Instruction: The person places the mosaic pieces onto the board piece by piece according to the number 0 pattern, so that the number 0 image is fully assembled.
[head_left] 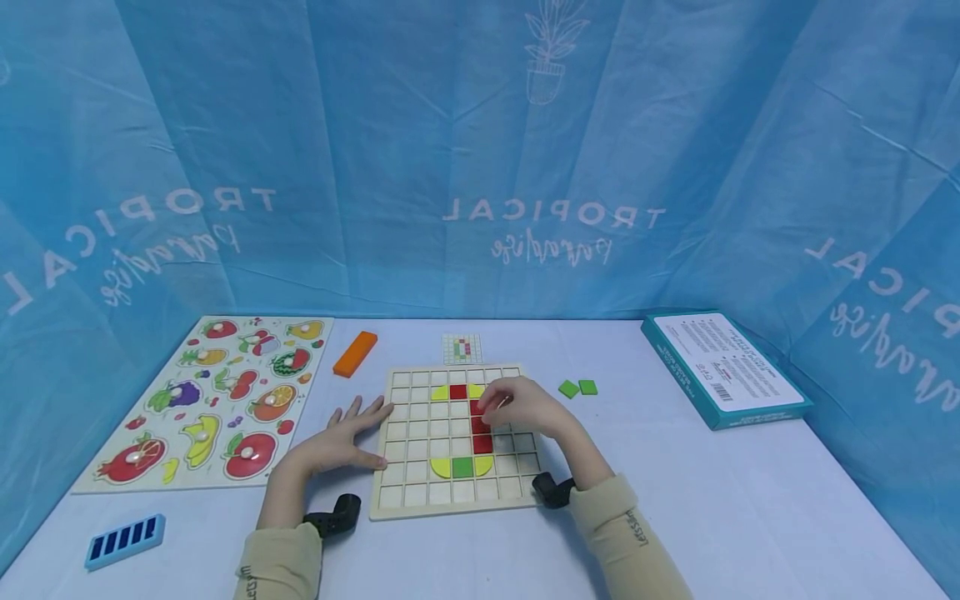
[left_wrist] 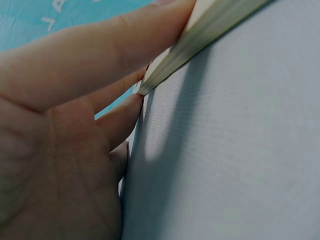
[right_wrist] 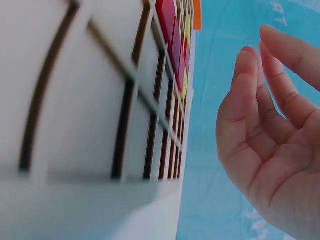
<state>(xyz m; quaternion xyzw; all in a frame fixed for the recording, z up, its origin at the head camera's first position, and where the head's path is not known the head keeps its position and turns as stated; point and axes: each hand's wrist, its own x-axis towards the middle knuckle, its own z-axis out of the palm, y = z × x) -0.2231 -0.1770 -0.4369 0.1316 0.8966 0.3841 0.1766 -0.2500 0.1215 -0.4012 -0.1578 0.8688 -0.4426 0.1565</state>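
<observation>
A wooden grid board (head_left: 416, 429) lies flat on the white table. At its left edge my left hand (head_left: 330, 446) rests with fingers spread, the thumb and fingertips touching the rim; the left wrist view shows the thumb (left_wrist: 100, 55) against the board's side. Over the upper right of the grid hovers my right hand (head_left: 528, 404), its fingers loosely bent. Nothing shows between those fingers (right_wrist: 245, 95) in the right wrist view. Red square tiles (head_left: 482, 445) form a column beneath it. Yellow rounded tiles (head_left: 440, 467) flank a green square (head_left: 462, 467) below and a red square (head_left: 458, 392) above.
Behind the board lies a small pattern card (head_left: 462, 349). Two loose green squares (head_left: 588, 387) are to its right, an orange block (head_left: 355, 354) to its left. A fruit puzzle (head_left: 247, 400) and blue slotted piece (head_left: 125, 542) lie left; a teal box (head_left: 723, 367) lies right.
</observation>
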